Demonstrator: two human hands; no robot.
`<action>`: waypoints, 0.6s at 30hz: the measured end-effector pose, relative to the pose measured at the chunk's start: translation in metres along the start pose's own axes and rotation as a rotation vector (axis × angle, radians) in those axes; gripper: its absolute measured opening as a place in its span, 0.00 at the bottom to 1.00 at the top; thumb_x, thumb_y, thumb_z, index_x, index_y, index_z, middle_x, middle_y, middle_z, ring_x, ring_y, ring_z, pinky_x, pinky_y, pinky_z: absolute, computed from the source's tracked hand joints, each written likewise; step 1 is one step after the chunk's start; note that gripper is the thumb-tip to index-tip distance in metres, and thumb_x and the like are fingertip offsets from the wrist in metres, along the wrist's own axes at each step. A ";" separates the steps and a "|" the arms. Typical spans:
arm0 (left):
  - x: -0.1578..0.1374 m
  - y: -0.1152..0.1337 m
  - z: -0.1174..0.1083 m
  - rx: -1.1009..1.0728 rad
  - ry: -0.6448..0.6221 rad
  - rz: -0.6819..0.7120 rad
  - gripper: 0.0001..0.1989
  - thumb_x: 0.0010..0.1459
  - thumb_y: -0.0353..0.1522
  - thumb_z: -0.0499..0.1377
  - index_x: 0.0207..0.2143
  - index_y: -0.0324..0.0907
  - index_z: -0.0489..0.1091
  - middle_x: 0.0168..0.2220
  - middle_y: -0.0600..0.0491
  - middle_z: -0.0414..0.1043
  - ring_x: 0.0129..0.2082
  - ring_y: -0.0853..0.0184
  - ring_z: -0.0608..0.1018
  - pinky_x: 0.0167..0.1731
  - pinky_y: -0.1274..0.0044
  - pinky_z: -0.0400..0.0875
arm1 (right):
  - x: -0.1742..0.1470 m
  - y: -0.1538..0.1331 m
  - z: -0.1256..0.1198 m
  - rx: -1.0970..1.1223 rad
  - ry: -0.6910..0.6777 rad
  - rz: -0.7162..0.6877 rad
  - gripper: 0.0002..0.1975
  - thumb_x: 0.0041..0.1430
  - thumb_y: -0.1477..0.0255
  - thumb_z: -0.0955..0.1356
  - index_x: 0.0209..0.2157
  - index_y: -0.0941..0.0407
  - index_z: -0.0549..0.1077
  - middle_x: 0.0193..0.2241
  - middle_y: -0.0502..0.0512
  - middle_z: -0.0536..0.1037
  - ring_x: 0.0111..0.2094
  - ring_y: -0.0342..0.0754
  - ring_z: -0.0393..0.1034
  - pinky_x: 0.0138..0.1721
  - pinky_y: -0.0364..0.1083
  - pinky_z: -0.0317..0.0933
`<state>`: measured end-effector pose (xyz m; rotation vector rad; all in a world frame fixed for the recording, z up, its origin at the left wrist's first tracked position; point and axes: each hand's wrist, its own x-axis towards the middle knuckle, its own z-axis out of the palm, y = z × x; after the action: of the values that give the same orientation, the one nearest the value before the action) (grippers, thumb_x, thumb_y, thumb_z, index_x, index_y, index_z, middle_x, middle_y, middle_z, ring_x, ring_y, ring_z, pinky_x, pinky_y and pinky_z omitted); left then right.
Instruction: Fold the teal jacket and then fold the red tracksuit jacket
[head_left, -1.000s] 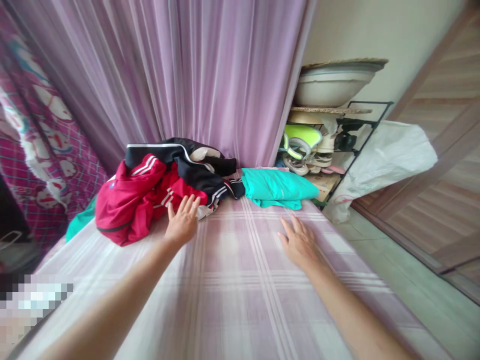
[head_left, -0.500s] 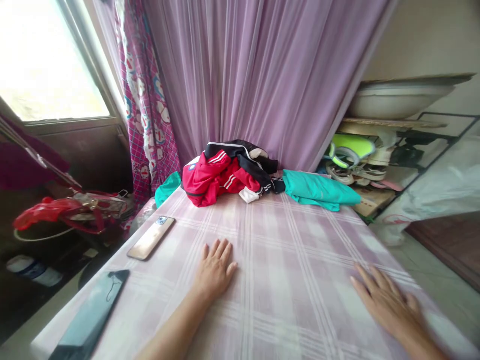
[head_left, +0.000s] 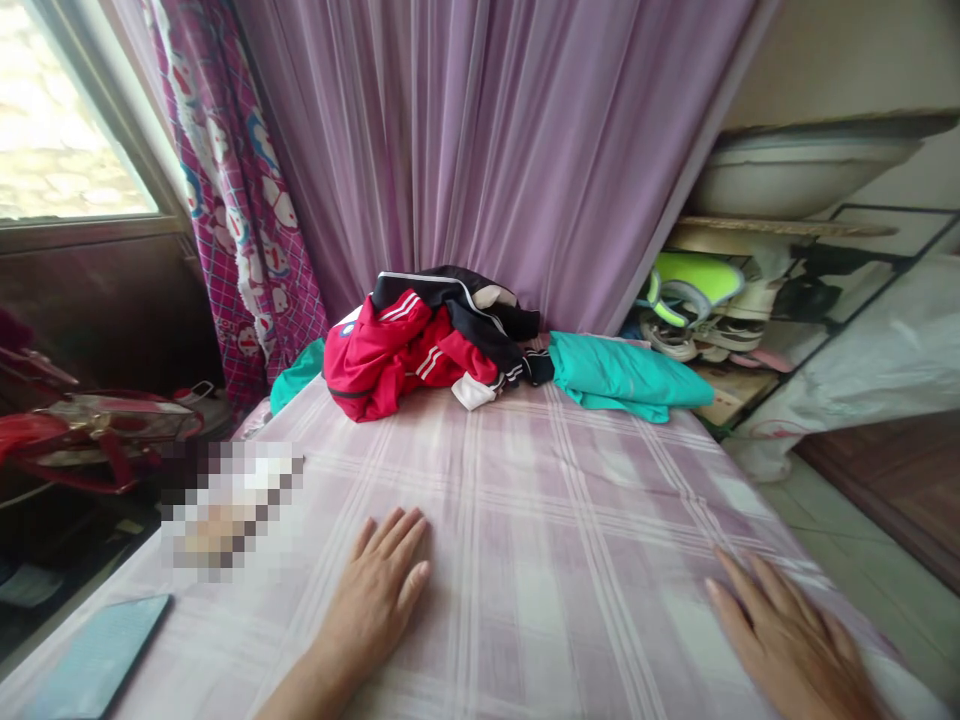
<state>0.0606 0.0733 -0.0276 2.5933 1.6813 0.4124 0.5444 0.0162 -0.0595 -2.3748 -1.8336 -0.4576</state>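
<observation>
My left hand [head_left: 386,580] lies flat on the checked tablecloth [head_left: 517,560], fingers stretched out and holding nothing. Over on the right, my right hand [head_left: 787,620] also rests palm down on the cloth with its fingers apart. Beyond both hands, at the far edge, is a heap of clothes: a red garment with white stripes [head_left: 375,370] and a black garment with white piping [head_left: 450,290]. Beside the heap lies a folded turquoise cloth [head_left: 630,375]. A dark glossy tablet-like slab [head_left: 97,660] sits at the near left, and a pixelated patch covers the spot above it.
Lilac curtains [head_left: 480,140] hang behind the table. On the right stands a rack [head_left: 885,280] with a large basin [head_left: 802,175], shoes [head_left: 675,340] and a neon-yellow visor [head_left: 697,275]. A red-handled bag [head_left: 112,430] is at the left, below the window.
The view has shifted, so the table, clothes and slab appear further left. The phone seen earlier at the left is now covered by pixelation. Both hands stay flat on the cloth.
</observation>
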 end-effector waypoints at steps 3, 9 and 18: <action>-0.004 -0.004 0.004 0.033 0.047 0.043 0.26 0.68 0.43 0.49 0.67 0.52 0.57 0.65 0.53 0.63 0.65 0.60 0.64 0.65 0.61 0.56 | -0.005 0.005 0.000 -0.033 0.038 0.005 0.35 0.62 0.57 0.49 0.57 0.60 0.71 0.56 0.71 0.70 0.57 0.64 0.65 0.54 0.61 0.61; -0.001 -0.004 0.005 0.050 0.061 0.070 0.27 0.67 0.44 0.48 0.66 0.49 0.58 0.65 0.50 0.63 0.66 0.58 0.63 0.64 0.59 0.57 | 0.003 -0.001 -0.005 -0.029 -0.099 0.147 0.35 0.63 0.53 0.49 0.61 0.55 0.66 0.61 0.65 0.66 0.61 0.61 0.61 0.58 0.61 0.57; 0.002 0.026 -0.023 -0.073 -0.084 -0.065 0.26 0.67 0.43 0.48 0.64 0.43 0.61 0.67 0.47 0.60 0.67 0.54 0.60 0.65 0.55 0.53 | 0.005 0.001 -0.007 0.131 -0.170 0.230 0.37 0.60 0.50 0.50 0.64 0.53 0.63 0.63 0.65 0.65 0.64 0.63 0.57 0.61 0.65 0.51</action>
<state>0.0793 0.0613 -0.0006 2.4612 1.6853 0.3505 0.5449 0.0189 -0.0512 -2.5575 -1.5671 -0.1121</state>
